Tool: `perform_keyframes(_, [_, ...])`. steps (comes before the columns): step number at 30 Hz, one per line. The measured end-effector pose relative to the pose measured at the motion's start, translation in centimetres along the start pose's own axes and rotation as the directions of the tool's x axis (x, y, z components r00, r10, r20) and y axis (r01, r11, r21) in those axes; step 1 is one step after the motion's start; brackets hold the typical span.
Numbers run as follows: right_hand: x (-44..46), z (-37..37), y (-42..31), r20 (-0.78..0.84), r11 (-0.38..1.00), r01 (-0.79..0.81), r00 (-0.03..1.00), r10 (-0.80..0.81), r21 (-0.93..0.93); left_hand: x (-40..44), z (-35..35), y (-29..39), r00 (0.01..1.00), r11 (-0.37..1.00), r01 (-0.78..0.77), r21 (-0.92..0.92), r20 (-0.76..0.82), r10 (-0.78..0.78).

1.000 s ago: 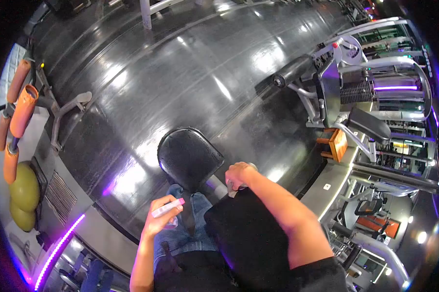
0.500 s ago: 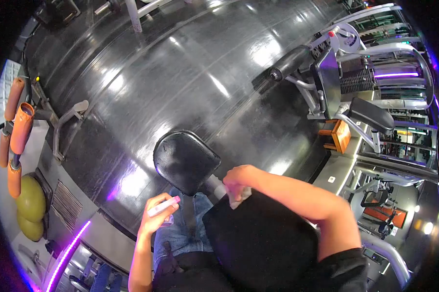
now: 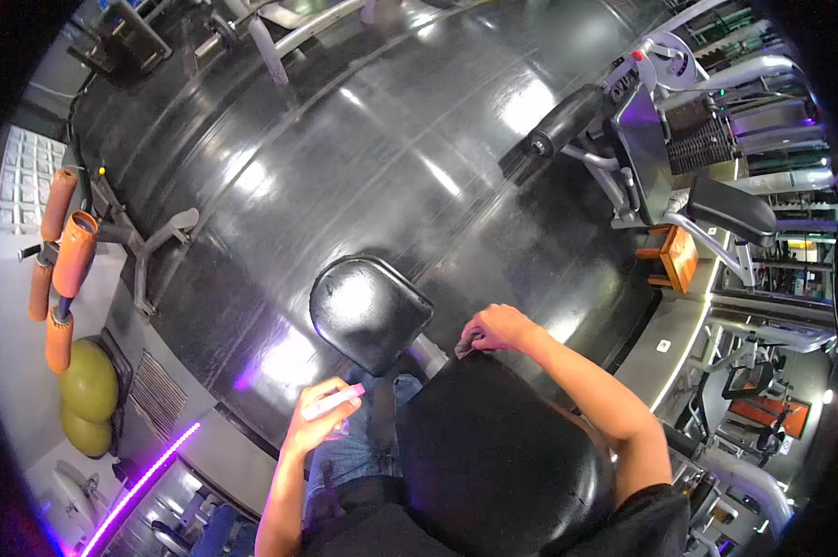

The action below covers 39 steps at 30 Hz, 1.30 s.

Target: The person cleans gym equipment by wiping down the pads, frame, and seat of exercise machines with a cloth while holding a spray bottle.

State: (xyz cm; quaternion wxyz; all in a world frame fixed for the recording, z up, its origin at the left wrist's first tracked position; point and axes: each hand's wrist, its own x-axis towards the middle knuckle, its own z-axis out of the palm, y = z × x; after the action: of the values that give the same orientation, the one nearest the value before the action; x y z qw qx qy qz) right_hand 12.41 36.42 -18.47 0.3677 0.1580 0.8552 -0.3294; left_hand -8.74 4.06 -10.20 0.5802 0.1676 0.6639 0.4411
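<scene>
White glare on the dark floor (image 3: pixel 391 176), violet glow from an LED strip (image 3: pixel 145 487), bright sheen on a black seat (image 3: pixel 363 306), dim surroundings, edges bowed by a fisheye lens, corners black.

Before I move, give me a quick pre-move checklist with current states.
1. Left hand gripping spray bottle: ok.
2. Right hand gripping cloth: ok.
3. Cloth spread flat on large black pad: not ok, bunched near its far edge.
4. Cloth touching large black pad: cannot tell.
5. Small black pad clear of both hands: ok.
6. Bottle fill level: cannot tell, mostly hidden.
</scene>
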Motion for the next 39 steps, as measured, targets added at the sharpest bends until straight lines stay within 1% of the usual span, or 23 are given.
perform_keyframes(3, [3.1,3.4,2.5,-0.046,0.997,-0.059,0.997,0.061,0.049,-0.9,0.8,0.8,0.999,0.998,-0.042,0.036,-0.004,0.042])
perform_keyframes(4, [3.2,3.9,2.9,-0.062,0.989,-0.059,0.996,0.068,0.139,-1.4,1.1,1.2,0.999,0.999,-0.046,0.019,0.003,0.045])
perform_keyframes(5, [3.2,4.1,3.5,-0.081,0.99,-0.047,0.995,0.059,0.136,-1.8,1.4,1.7,0.998,0.999,-0.054,0.002,0.008,0.054])
perform_keyframes(7, [2.3,3.6,3.7,-0.024,0.909,-0.127,0.989,0.149,0.398,-2.6,1.8,2.3,0.998,0.998,-0.067,0.008,0.005,0.067])
perform_keyframes(8, [1.4,3.3,4.2,0.056,0.836,-0.171,0.984,0.166,0.522,-2.8,2.0,2.3,0.996,0.996,-0.084,0.009,0.002,0.084])
perform_keyframes(9, [0.6,3.1,4.4,0.036,0.837,-0.159,0.986,0.165,0.524,-3.0,2.3,2.3,0.995,0.995,-0.099,0.009,0.001,0.099])
perform_keyframes(11, [-1.2,3.7,4.7,0.035,0.674,-0.089,0.995,0.092,0.733,-3.4,2.6,2.5,0.992,0.992,-0.124,0.019,0.018,0.123])
perform_keyframes(13, [-3.2,3.2,4.4,-0.016,0.647,-0.062,0.993,0.115,0.76,-3.6,3.1,2.7,0.992,0.992,-0.123,0.012,-0.001,0.123])
perform_keyframes(15, [-5.1,2.4,3.3,-0.041,0.553,0.02,0.999,0.026,0.833,-4.0,3.3,3.4,0.99,0.989,-0.143,0.033,0.027,0.142])
perform_keyframes(17, [-6.6,-0.2,1.7,-0.081,0.581,0.057,0.997,0.016,0.812,-4.0,3.5,4.0,0.993,0.991,-0.119,0.053,0.001,0.119])
perform_keyframes(19, [-7.3,-2.4,0.0,-0.048,0.641,0.076,0.997,-0.061,0.764,-4.0,3.9,4.3,0.993,0.992,-0.116,0.05,-0.001,0.117])
perform_keyframes(21, [-8.1,-3.2,-1.3,-0.082,0.605,0.118,0.993,-0.086,0.788,-4.1,4.3,5.1,0.992,0.99,-0.122,0.075,-0.028,0.125])
perform_keyframes(24, [-6.9,-1.9,-0.5,0.064,0.584,-0.06,0.998,0.014,0.81,-4.2,4.9,5.9,0.992,0.987,-0.12,0.106,-0.034,0.125])
perform_keyframes(25, [-5.8,-0.8,0.5,0.056,0.577,-0.054,0.998,0.014,0.815,-4.1,4.9,6.0,0.993,0.987,-0.111,0.119,-0.029,0.115])
perform_keyframes(27, [-2.1,3.0,3.1,-0.043,0.717,-0.07,0.989,0.139,0.694,-4.0,5.0,5.7,0.994,0.987,-0.102,0.121,-0.033,0.107])
perform_keyframes(28, [-1.4,4.9,3.9,-0.173,0.639,0.099,0.983,0.054,0.762,-4.1,5.2,5.6,0.991,0.986,-0.116,0.123,-0.045,0.122])
perform_keyframes(29, [2.6,9.0,6.0,-0.22,0.573,0.143,0.973,0.067,0.807,-4.0,5.3,5.5,0.989,0.984,-0.131,0.124,-0.057,0.139])
perform_keyframes(31, [1.7,10.3,5.7,-0.271,0.366,0.199,0.95,0.155,0.909,-3.8,5.6,5.3,0.988,0.985,-0.129,0.116,-0.067,0.138])
perform_keyframes(32, [1.3,10.0,5.5,-0.214,0.437,0.079,0.938,0.271,0.896,-4.0,5.7,5.1,0.989,0.988,-0.116,0.103,-0.08,0.124])
perform_keyframes(35, [2.8,11.4,6.2,-0.235,0.464,0.08,0.929,0.286,0.882,-4.6,6.4,5.3,0.988,0.99,-0.101,0.098,-0.105,0.111])
perform_keyframes(36, [2.4,11.0,6.0,-0.239,0.461,0.086,0.929,0.284,0.883,-4.9,6.5,5.5,0.989,0.991,-0.094,0.093,-0.11,0.104])
perform_keyframes(38, [0.4,8.7,5.0,-0.098,0.366,0.017,0.974,0.204,0.93,-5.1,6.7,5.8,0.986,0.992,-0.111,0.066,-0.114,0.118])
perform_keyframes(39, [0.0,8.0,4.8,-0.1,0.365,0.02,0.975,0.201,0.931,-5.1,6.6,5.8,0.986,0.991,-0.111,0.07,-0.116,0.119])
